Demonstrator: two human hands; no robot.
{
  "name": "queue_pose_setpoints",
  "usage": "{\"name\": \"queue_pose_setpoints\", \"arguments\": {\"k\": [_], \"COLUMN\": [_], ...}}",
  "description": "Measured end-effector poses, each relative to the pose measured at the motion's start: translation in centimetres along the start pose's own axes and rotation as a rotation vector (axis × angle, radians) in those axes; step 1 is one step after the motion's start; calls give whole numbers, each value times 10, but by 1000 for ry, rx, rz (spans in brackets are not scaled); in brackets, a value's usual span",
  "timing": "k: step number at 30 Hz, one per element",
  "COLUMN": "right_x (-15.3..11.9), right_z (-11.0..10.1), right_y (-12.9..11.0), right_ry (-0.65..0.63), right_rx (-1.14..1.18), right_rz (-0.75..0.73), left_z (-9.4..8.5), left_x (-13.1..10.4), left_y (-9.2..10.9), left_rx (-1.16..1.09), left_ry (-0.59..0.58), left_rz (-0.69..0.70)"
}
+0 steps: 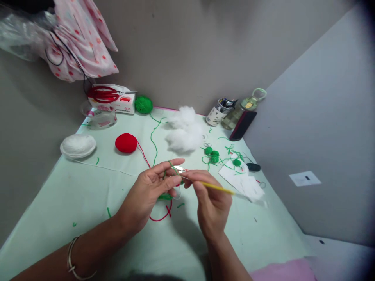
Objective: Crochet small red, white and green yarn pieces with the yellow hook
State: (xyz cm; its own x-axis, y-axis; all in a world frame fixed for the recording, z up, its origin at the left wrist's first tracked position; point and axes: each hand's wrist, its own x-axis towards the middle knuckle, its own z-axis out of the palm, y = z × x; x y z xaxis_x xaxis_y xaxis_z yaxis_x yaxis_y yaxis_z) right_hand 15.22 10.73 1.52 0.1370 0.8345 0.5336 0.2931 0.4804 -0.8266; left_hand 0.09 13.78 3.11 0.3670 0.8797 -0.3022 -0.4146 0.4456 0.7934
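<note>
My left hand (142,193) is closed in a pinch, with green yarn (173,167) running over its raised index finger. The crochet work between its fingertips is mostly covered by them. In my right hand (212,205) is a crochet hook (216,187) with a yellow handle, gripped like a pencil, its tip meeting the yarn at the left fingertips. Under the hands lie a strand of red yarn (160,219) and some green yarn (165,196), partly hidden. A red yarn ball (126,143) sits beyond the left hand.
White stuffing (186,132) is heaped at the back, with a green yarn ball (143,104) left of it. A white yarn ball (78,146) and red scissors (104,94) are at left. Small green balls (215,157), a phone (243,125), a bottle (234,117) and a pen cup (216,114) stand right.
</note>
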Motion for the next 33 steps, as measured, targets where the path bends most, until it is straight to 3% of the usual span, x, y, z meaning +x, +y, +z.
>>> {"name": "queue_pose_setpoints", "arguments": {"k": [3,5,8,11,14,16,21,29,33], "right_x": [-7,-7,1,8,6,3,3,13,11], "right_z": [1,-1,-7,-10,-5,-2,-1,-12,-8], "right_y": [0,2,3,3,3,3,6,8,8], "right_ry": [13,10,39,43,4,5,33,102,36], "right_rx": [-319,-318,-70,178,154,117,280,417,453], "right_rz": [-198,-240,-104,100,109,91,186,294,365], "left_z": [0,-1,-3,-2,1,2,2,-7,-6], "left_x": [2,4,6,5,2,1,1,6,5], "left_y": [-3,-4,-1,0,-3,-4,-1,6,2], "left_rx": [-87,-152,-188,-127,-79,-85,-148,-139,-72], "left_ry": [7,-28,-47,1,44,22,-37,-51,-35], "left_rz": [-55,-122,-161,-56,29,5,-87,-85,-29]}}
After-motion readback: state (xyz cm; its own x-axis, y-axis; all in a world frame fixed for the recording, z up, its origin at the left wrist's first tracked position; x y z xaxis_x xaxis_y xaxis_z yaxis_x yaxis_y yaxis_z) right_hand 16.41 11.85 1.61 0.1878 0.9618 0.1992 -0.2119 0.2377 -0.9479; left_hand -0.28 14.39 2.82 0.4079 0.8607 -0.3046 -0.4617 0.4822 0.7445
